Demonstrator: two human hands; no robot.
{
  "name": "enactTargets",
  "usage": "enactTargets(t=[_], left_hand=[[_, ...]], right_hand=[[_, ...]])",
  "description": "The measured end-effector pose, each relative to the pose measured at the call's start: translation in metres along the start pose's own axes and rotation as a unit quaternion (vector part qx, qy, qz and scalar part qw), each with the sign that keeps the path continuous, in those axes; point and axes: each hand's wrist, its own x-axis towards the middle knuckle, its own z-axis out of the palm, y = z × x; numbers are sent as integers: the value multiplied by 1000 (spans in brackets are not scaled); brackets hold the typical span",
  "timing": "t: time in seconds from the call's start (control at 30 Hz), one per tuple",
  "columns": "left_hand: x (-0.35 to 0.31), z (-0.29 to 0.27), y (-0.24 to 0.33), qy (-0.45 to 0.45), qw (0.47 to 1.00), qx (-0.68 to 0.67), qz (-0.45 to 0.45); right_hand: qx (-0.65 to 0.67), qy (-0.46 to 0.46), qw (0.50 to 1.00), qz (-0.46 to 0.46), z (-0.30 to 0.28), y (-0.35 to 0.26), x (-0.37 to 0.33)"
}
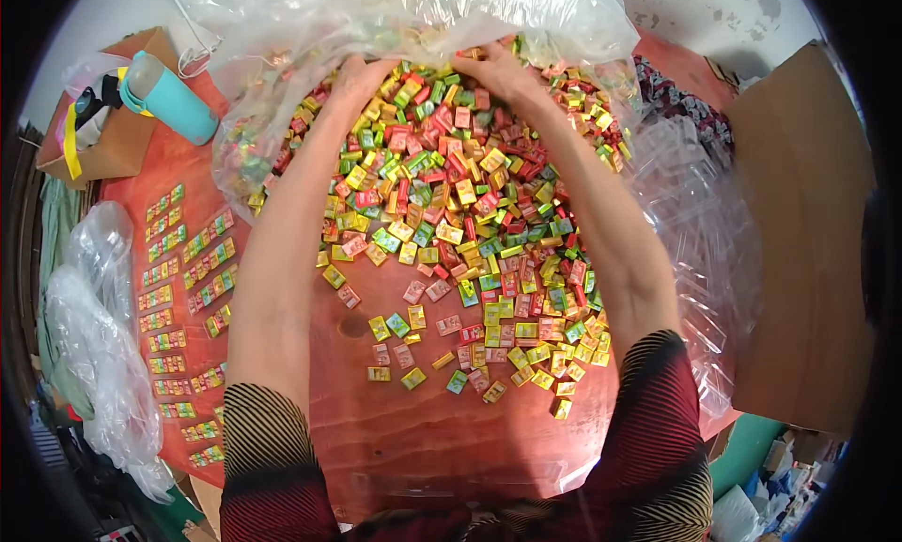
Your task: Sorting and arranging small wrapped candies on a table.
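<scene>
A large heap of tiny red, yellow and green boxes (460,190) spreads over the red tabletop (395,457), thinning out toward me. At its far side lies a big clear plastic bag (395,35), its mouth draped over the boxes. Both arms reach across the heap to that mouth. My left hand (357,80) is closed on the bag's edge, with its fingertips partly hidden. To its right, my right hand (503,76) grips the same edge, thumb toward the left hand and low over the boxes.
Rows of small boxes (167,340) are laid out at the left. Behind them stand a turquoise bottle (178,100) and an open carton (132,152). Crumpled plastic (99,326) hangs at the left edge. Clear plastic trays (700,232) and a tall cardboard box (799,241) are at the right.
</scene>
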Motion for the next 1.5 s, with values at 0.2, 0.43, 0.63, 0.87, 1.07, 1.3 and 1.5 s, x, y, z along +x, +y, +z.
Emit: enactTargets(t=[0.2,0.43,0.63,0.87,1.07,1.3,1.5], left_hand=[[-30,19,31,60,995,-74,23],[-85,37,55,-26,977,-211,-34],[-151,53,62,-41,985,-163,37],[-231,60,37,3,950,66,305],[-294,62,35,-29,934,83,345],[-428,49,14,5,940,241,242],[-493,59,-3,-12,929,315,196]], right_hand=[[106,-43,993,34,12,-11,-17],[78,-69,994,-28,8,-31,-66],[62,-59,991,-100,7,-13,-132],[-118,20,942,-315,18,5,-225],[-210,-49,925,-314,16,13,-276],[-269,-24,926,-263,24,-14,-376],[-367,-36,898,-241,46,13,-453]])
